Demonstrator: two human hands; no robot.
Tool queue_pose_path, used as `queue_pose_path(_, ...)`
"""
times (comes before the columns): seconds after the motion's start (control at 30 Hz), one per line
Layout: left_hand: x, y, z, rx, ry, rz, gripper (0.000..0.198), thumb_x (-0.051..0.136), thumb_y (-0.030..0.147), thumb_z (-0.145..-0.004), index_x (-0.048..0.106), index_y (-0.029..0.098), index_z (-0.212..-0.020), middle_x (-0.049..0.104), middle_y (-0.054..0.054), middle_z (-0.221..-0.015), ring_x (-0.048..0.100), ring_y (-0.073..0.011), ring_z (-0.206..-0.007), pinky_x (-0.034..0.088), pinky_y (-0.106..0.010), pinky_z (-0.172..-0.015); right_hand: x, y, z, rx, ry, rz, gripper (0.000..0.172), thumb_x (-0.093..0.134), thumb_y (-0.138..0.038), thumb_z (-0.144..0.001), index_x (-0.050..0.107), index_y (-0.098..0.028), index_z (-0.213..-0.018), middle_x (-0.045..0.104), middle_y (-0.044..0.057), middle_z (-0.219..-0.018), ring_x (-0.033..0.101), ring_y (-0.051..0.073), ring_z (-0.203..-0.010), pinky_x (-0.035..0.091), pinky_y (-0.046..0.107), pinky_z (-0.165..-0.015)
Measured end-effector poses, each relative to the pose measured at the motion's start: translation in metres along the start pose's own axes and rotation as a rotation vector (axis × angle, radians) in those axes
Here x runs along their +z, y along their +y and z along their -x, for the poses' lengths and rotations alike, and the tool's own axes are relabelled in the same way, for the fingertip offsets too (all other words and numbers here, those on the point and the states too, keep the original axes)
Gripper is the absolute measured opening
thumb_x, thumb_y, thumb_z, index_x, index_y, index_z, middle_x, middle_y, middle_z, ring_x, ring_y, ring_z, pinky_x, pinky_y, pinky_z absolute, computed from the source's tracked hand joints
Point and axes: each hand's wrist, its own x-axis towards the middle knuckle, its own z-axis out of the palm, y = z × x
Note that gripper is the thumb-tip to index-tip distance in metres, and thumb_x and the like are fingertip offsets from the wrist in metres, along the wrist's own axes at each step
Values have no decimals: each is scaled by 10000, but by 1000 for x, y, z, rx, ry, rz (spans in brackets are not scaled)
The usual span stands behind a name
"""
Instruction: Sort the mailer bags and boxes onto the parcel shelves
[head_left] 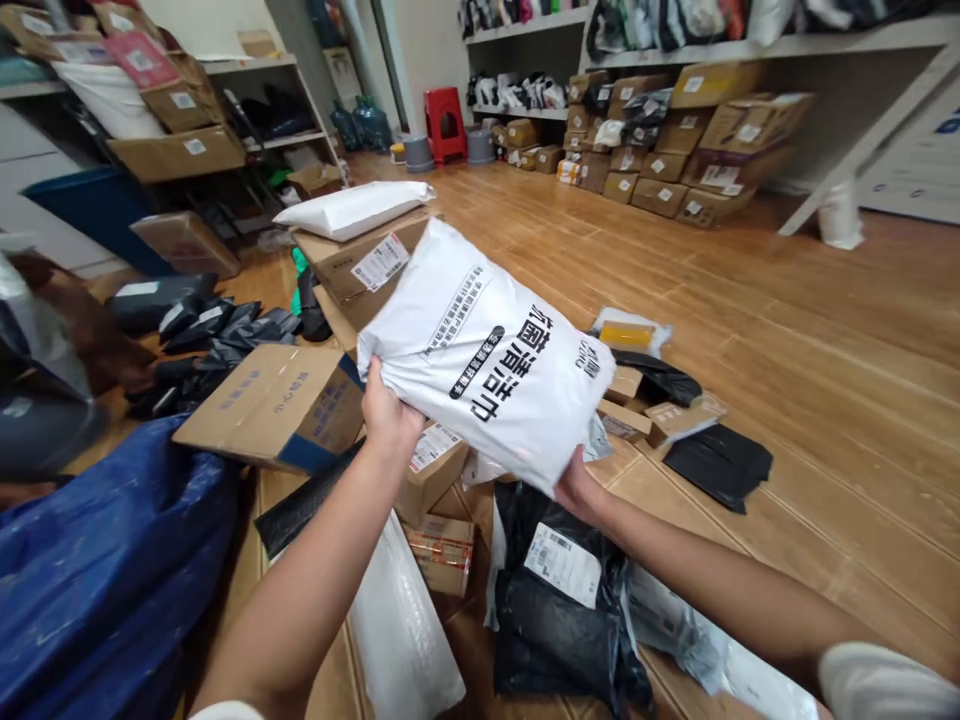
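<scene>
Both my hands hold up a white plastic mailer bag (pixel 487 350) with black printed characters, above a heap of parcels on the floor. My left hand (pixel 386 415) grips its near left corner, fingers closed around the edge. My right hand (pixel 577 490) grips its lower right edge from beneath, mostly hidden by the bag. Below the bag lie small cardboard boxes (pixel 435 470) and a black mailer with a white label (pixel 559 600).
A blue sack (pixel 97 570) lies at the left, beside a cardboard box with blue print (pixel 277 405). Black mailers (pixel 210 345) and a white padded parcel (pixel 356 207) lie beyond. Stacked boxes (pixel 667 150) sit under shelves at the back. Wooden floor (pixel 825 330) stretches right.
</scene>
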Motion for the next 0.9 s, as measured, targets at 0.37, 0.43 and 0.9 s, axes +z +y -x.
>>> queue_pose_path(0.37,-15,-2,81,635,-968,-950,103,599,249,-863,654,168,-829,671,-70,-831,588,-212,-820,464,-402,-868,-66,-49,23,453,89,-511,692,428,-756,-835,540,-170,-1188,657,162,-1205,671,255,-1036,522,433,-910)
queue_pose_path(0.43,-17,-15,106,812,-1528,-1140,84,622,186,-803,612,165,-723,641,-51,-764,556,-210,-811,407,-445,-941,-72,-37,28,460,19,-586,831,329,-853,-786,536,-168,-1208,654,171,-1209,652,288,-1079,511,472,-921)
queue_pose_path(0.9,-188,-111,175,468,-1790,-1296,294,626,483,-829,644,191,-855,645,-71,-940,564,-232,-954,170,-536,-1161,-61,92,67,609,38,86,556,867,-328,-589,659,-206,-1090,727,32,-1006,683,188,-859,549,342,-808)
